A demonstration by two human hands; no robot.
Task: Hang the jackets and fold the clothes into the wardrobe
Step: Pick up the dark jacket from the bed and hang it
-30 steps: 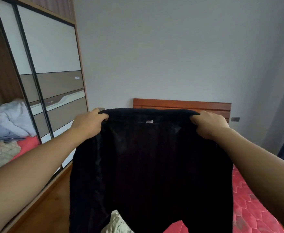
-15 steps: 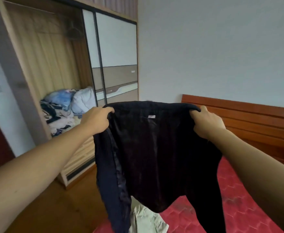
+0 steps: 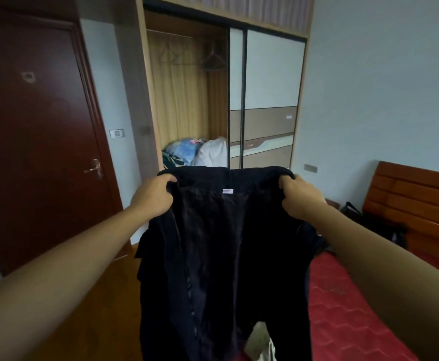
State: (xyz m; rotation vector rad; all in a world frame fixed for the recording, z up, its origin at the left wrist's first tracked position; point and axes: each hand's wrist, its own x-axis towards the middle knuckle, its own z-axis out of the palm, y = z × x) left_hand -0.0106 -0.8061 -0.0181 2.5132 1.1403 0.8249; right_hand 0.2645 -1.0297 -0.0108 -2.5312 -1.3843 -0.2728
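Left, a glossy dark-red door (image 3: 38, 126). The left hand (image 3: 153, 196) curls its fingers round one shoulder of a dark jacket (image 3: 223, 243) with sheened lining, held spread before the open wooden wardrobe (image 3: 182, 105). The right hand (image 3: 300, 200) grips the other shoulder, beside the red quilted bed (image 3: 343, 321) edge.

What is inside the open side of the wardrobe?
Empty hangers near the top, and a heap of bedding or clothes lower down. The jacket, gripped by the left hand and right hand, covers everything below the heap.
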